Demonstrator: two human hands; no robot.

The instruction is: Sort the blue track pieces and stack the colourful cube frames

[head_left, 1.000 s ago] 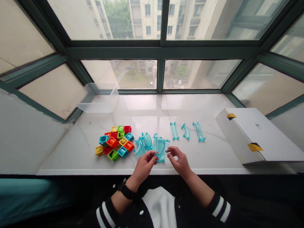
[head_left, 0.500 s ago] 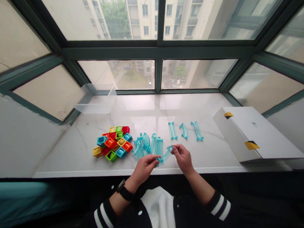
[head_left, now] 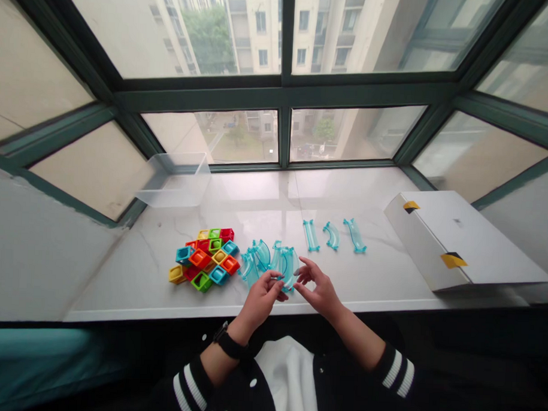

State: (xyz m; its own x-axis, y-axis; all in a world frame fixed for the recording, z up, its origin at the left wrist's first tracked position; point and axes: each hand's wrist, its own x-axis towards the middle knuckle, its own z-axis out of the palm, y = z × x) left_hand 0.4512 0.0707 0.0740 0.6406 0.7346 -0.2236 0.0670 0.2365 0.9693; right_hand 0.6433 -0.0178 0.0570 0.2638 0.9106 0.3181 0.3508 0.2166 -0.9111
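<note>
Both my hands are at the near edge of a white marble sill [head_left: 379,281]. My left hand [head_left: 260,296] pinches a clear teal curved track piece [head_left: 290,267] at the right edge of a pile of teal track pieces [head_left: 259,258]. My right hand [head_left: 319,288] is just right of that piece. Its fingers are spread, and the fingertips touch or nearly touch the piece. A cluster of coloured hollow cubes [head_left: 206,257] lies left of the pile. Three teal track pieces [head_left: 332,234] lie side by side further back on the right.
A white cardboard box [head_left: 461,239] with yellow-black tape lies tilted at the right end of the sill. A clear plastic bin [head_left: 176,181] stands at the back left corner. Window frames enclose the sill on three sides. A black watch is on my left wrist.
Half a second ago both hands held a teal track piece stretched between them, off the pile. Now the hands have come closer together at the pile's right edge and my right fingers have spread.
</note>
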